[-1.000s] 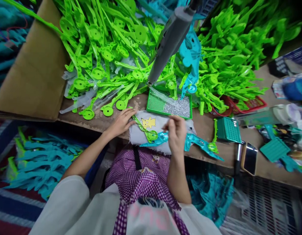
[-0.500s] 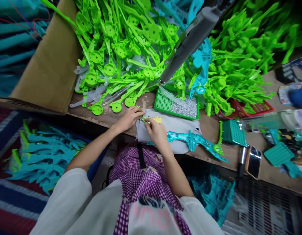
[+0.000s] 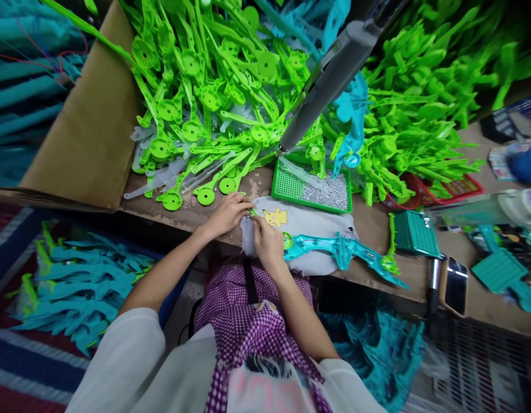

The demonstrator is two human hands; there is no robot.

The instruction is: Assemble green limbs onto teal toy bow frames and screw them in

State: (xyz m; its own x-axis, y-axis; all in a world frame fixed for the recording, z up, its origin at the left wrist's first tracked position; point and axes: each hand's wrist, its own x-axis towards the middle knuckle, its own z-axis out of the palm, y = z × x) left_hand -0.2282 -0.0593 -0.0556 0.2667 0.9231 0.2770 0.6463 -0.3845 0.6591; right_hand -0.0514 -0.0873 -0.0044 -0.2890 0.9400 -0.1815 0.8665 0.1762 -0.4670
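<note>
At the front edge of the bench, my left hand (image 3: 230, 213) pinches a small green plastic part (image 3: 252, 212), mostly hidden by fingers. My right hand (image 3: 269, 245) is closed against the same part from the other side, its fingertips close to the left ones. Both hands rest over a grey cloth (image 3: 317, 221) with a yellow cartoon print (image 3: 276, 217). On the cloth, right of my right hand, lies a translucent teal bow-shaped plastic piece (image 3: 343, 250). A green disc end (image 3: 287, 240) shows between that hand and the teal piece.
A green basket (image 3: 287, 182) of small metal screws stands behind the cloth. A grey electric screwdriver (image 3: 330, 80) hangs above it. Heaps of green plastic arms (image 3: 209, 100) fill the back. Rightward are a teal basket (image 3: 416, 232) and a phone (image 3: 455, 287); a cardboard flap (image 3: 82, 115) stands left.
My right hand has shifted slightly down, uncovering more of the yellow print and the green disc end. My left hand stays at the small green part. The view has moved a little.
</note>
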